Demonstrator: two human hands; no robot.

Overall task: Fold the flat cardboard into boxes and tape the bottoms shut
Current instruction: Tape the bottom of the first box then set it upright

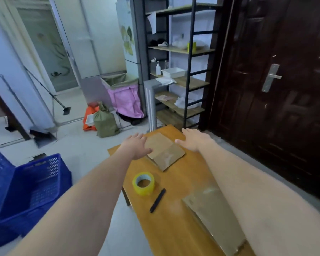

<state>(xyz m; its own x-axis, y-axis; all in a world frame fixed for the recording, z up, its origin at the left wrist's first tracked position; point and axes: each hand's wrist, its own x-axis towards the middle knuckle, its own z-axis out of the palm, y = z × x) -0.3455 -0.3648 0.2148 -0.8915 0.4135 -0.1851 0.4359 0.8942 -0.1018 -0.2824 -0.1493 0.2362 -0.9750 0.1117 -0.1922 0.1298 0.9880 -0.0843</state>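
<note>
On table's far end, left hand (137, 146) touching cardboard (164, 152), right hand (192, 140) beside

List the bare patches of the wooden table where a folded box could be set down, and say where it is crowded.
Bare wood lies between the black pen and the wrapped stack of flat cardboard, and on the orange-brown wooden table nearer than the pen. The far end is crowded: the left hand and right hand flank the brown cardboard piece, with the yellow tape roll just before it.
</note>
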